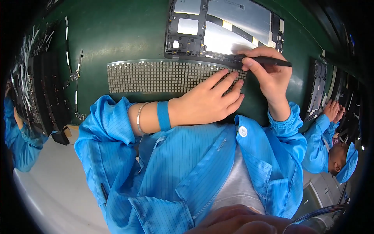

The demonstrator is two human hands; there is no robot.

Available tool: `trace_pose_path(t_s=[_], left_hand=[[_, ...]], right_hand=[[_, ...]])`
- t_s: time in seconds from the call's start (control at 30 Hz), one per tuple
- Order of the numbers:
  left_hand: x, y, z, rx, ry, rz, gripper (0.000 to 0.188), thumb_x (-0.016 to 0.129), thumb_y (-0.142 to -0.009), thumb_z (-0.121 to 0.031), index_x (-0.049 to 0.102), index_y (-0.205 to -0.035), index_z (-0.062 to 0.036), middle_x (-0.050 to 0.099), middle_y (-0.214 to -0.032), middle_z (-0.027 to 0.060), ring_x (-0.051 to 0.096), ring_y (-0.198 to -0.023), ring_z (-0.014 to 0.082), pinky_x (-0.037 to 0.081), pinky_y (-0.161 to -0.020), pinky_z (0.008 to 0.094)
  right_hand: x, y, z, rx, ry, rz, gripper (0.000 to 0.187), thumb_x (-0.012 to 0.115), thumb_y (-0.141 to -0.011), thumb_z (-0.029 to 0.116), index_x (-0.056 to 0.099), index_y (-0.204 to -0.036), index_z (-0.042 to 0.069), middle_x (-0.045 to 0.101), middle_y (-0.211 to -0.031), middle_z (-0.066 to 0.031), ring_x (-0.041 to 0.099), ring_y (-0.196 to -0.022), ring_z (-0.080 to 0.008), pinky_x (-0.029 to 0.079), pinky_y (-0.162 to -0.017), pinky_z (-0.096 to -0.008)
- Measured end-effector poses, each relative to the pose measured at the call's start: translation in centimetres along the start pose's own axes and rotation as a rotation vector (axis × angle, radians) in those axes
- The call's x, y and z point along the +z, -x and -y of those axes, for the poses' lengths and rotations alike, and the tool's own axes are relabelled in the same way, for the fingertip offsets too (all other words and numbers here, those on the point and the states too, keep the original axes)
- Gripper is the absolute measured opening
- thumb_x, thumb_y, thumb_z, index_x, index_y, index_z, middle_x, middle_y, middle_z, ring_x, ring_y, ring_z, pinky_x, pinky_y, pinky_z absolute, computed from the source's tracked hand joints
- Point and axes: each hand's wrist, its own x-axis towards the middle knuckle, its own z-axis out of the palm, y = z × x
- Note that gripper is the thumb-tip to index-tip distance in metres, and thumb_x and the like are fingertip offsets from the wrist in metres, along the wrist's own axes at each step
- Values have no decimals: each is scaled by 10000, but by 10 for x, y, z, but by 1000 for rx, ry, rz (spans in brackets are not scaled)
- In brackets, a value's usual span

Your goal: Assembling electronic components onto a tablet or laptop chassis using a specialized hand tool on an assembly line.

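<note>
My left hand [210,102] lies flat, fingers together, on the right end of a long sheet of small grey square pieces [156,77] on the green mat. A blue band and a thin metal bangle sit on that wrist. My right hand [269,74] grips a black pen-like tool [265,60], its tip pointing left at the lower edge of an open tablet back frame [222,29]. The frame is black, with silver plates inside, and lies just beyond the sheet.
The green mat [128,31] covers the bench. Thin strip parts [76,70] lie at the left beside dark trays [35,85]. Another device frame [317,89] lies at the right, where a co-worker in blue [331,152] works. A blue sleeve [19,140] shows far left.
</note>
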Motion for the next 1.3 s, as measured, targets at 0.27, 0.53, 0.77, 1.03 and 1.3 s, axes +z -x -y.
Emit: trace_pose_path(t_s=[0.27,0.53,0.77,1.03,1.3], left_hand=[[0,0,0,27,7,-7,313,538,-810,-239,659,-1049,-77,626,-1086,140,568,-1106,324,429,-1014,471],[-9,-7,5,34,15,55,313,570,-784,-188,639,-1085,-137,581,-1253,140,546,-1191,337,428,-1042,456],[-11,-10,5,41,24,108,305,623,-776,-204,669,-1075,-163,565,-1304,143,540,-1208,352,432,-1036,460],[-12,-10,2,54,-10,108,298,609,-784,-205,672,-1073,-167,570,-1295,145,543,-1202,354,436,-1032,463],[-8,-7,0,23,-12,95,233,587,-798,-207,635,-1026,-214,537,-1332,160,525,-1221,367,418,-1050,476]], right_hand=[[4,6,12,-803,779,199,219,743,-676,-43,682,-887,-35,687,-865,-174,690,-768,-296,550,-629,-320],[-31,49,2,36,-89,-62,168,721,-803,-42,658,-959,-43,692,-957,-130,665,-795,-165,546,-712,-263],[-38,82,-17,236,-55,-60,157,722,-815,-10,657,-954,-43,685,-911,-111,665,-755,-144,556,-693,-246],[-40,78,-13,253,-25,-4,139,708,-823,-25,655,-950,-49,678,-916,-118,648,-740,-142,543,-675,-245],[-36,87,-18,150,31,-30,118,717,-799,-43,680,-910,-53,680,-902,-122,655,-726,-152,547,-661,-242]])
